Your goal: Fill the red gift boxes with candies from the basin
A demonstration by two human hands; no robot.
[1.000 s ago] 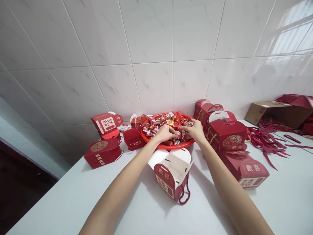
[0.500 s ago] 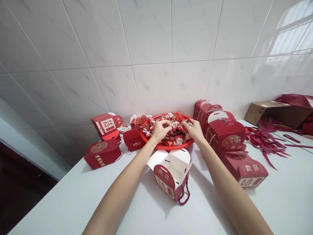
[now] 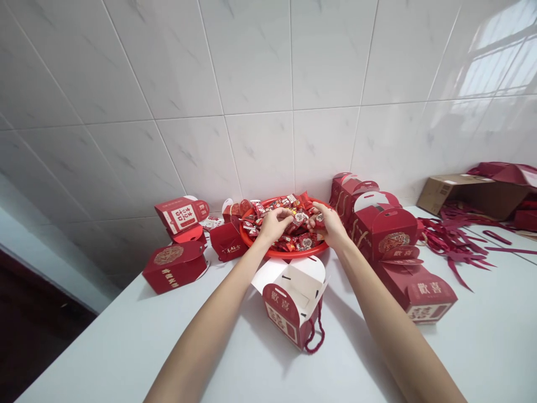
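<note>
A red basin (image 3: 293, 254) full of red-wrapped candies (image 3: 304, 242) stands by the wall. Over its left part is my left hand (image 3: 274, 223), its fingers pinched together at the candies; what they hold, if anything, is too small to make out. My right hand (image 3: 327, 224) is at the basin's right side, fingers curled around a red-wrapped candy. In front of the basin sits an open red box (image 3: 289, 313) with a white inside and a dark red cord handle; nothing lies in it.
Closed red boxes stand at the left (image 3: 174, 266) and in a row at the right (image 3: 432, 291). Dark red ribbons (image 3: 453, 240) lie beside a cardboard box (image 3: 444, 193) at the far right. A tiled wall (image 3: 260, 151) rises behind.
My right hand has shifted slightly left and its fingers have curled at the candies. My left hand has hardly moved. The view has shifted a little.
</note>
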